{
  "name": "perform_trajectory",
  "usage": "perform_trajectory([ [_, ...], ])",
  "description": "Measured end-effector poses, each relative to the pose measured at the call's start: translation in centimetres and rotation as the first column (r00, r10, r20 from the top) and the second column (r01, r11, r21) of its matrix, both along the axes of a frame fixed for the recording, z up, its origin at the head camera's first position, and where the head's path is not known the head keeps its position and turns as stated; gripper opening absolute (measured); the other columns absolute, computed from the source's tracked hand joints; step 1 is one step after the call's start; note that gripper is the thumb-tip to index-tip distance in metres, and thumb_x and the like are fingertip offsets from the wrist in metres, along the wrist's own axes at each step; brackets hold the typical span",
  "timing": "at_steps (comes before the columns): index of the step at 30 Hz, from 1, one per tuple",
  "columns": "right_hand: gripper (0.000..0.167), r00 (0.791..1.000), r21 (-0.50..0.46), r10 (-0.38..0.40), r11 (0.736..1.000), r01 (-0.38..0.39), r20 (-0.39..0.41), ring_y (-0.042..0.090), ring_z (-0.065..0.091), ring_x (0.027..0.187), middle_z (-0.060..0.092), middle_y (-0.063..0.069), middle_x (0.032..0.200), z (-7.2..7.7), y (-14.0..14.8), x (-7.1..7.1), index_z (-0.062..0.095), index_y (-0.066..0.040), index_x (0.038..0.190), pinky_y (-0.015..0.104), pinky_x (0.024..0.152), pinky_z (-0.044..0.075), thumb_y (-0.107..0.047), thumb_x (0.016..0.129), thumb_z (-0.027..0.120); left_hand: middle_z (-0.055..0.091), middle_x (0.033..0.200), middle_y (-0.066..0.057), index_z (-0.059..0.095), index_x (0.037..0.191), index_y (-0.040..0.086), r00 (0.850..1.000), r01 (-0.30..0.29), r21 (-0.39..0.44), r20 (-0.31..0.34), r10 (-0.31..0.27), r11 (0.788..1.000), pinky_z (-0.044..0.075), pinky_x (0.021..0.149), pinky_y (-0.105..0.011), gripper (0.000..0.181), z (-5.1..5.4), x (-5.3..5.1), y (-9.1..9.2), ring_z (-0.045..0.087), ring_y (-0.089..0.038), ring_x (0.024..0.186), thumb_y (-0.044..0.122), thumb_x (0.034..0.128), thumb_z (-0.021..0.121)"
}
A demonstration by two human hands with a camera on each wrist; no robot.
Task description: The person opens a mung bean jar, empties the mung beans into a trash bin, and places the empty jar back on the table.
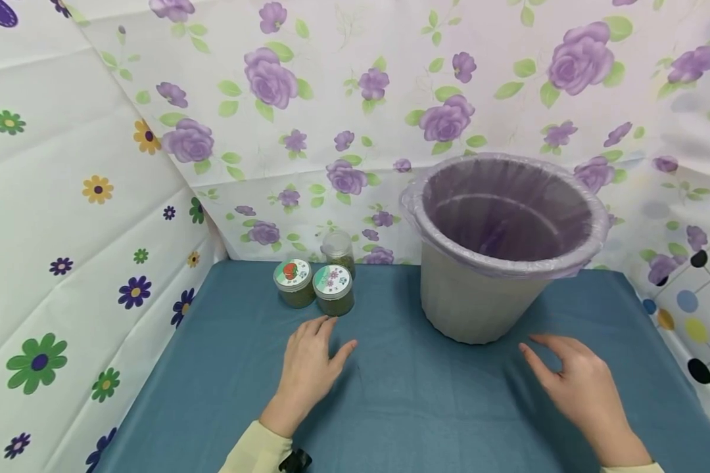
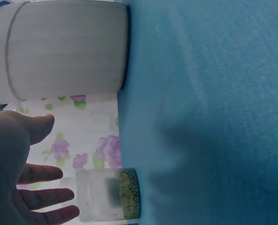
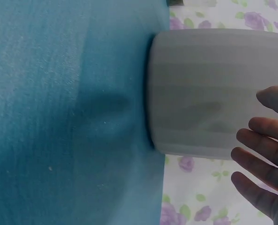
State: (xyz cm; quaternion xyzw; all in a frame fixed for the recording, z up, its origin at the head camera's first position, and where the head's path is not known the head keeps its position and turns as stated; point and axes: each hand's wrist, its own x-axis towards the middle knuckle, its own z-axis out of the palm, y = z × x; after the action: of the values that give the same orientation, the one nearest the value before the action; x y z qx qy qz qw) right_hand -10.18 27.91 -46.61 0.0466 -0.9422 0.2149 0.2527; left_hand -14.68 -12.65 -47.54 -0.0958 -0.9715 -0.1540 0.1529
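Grey waste bin (image 1: 470,303), purple liner (image 1: 503,217) folded outward, presumably for anchorage; three jars (image 1: 334,293) near left hand (image 1: 309,362); right hand (image 1: 580,381) near waste bin; each grip spread.

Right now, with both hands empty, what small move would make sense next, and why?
I'd suggest the left hand reach slightly forward and take the jar with the pink-flower lid. That jar stands nearest its fingers, which are parted and hold nothing, while the right hand, also empty, is near the bin instead.
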Motion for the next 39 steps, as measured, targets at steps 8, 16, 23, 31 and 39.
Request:
perform_trajectory([
  [8,0.03,1.0,-0.013,-0.007,1.0,0.007,0.027,0.03,0.066,0.083,0.071,0.009,0.093,-0.3,-0.5,0.0,0.073,-0.016,0.097,0.053,0.066,0.051,-0.041,0.082,0.07,0.057,0.127,-0.009,0.053,0.131,0.014,0.996,-0.044,0.138,0.081,0.033,0.989,0.048,0.093,-0.047,0.065,-0.3,-0.7,-0.2,0.055,-0.028,0.116,0.057,0.083,0.06],
  [16,0.021,0.997,-0.048,0.048,0.997,-0.052,-0.066,0.022,0.068,0.079,0.072,0.0,0.09,-0.9,-2.0,0.3,0.073,-0.02,0.094,0.044,0.066,0.054,-0.035,0.08,0.073,0.043,0.139,-0.019,0.03,0.145,0.004,0.965,-0.17,0.284,0.241,0.102,0.944,0.046,0.094,-0.051,0.085,-1.8,-2.5,-0.6,0.047,-0.036,0.125,0.048,0.0822,0.065],
  [23,0.021,0.986,-0.043,0.147,0.988,-0.151,-0.078,0.014,0.067,0.083,0.071,-0.006,0.092,-1.4,-4.1,-0.2,0.072,-0.024,0.097,0.035,0.068,0.056,-0.034,0.079,0.074,0.024,0.151,-0.022,0.007,0.151,0.005,0.938,-0.241,0.398,0.33,0.107,0.885,0.039,0.103,-0.052,0.105,-2.8,-5.1,-0.6,0.032,-0.037,0.136,0.061,0.0794,0.061],
  [31,0.021,0.976,-0.042,0.209,0.976,-0.212,-0.053,0.009,0.066,0.087,0.069,-0.01,0.094,-1.5,-5.5,-0.3,0.07,-0.027,0.098,0.033,0.071,0.057,-0.034,0.079,0.074,0.028,0.149,-0.02,0.009,0.15,0.008,0.943,-0.252,0.525,0.321,0.085,0.813,0.039,0.104,-0.053,0.101,-3.5,-8.0,-0.5,0.035,-0.035,0.135,0.053,0.0801,0.065],
  [39,0.022,0.972,-0.032,0.232,0.972,-0.233,-0.031,0.007,0.064,0.088,0.067,-0.013,0.096,-1.7,-6.1,-0.6,0.069,-0.03,0.099,0.033,0.071,0.056,-0.035,0.079,0.074,0.044,0.137,-0.013,0.019,0.146,0.013,0.92,-0.326,0.593,0.377,0.104,0.736,0.043,0.098,-0.05,0.096,-4.2,-10.1,-0.2,0.046,-0.03,0.126,0.048,0.0746,0.073],
])
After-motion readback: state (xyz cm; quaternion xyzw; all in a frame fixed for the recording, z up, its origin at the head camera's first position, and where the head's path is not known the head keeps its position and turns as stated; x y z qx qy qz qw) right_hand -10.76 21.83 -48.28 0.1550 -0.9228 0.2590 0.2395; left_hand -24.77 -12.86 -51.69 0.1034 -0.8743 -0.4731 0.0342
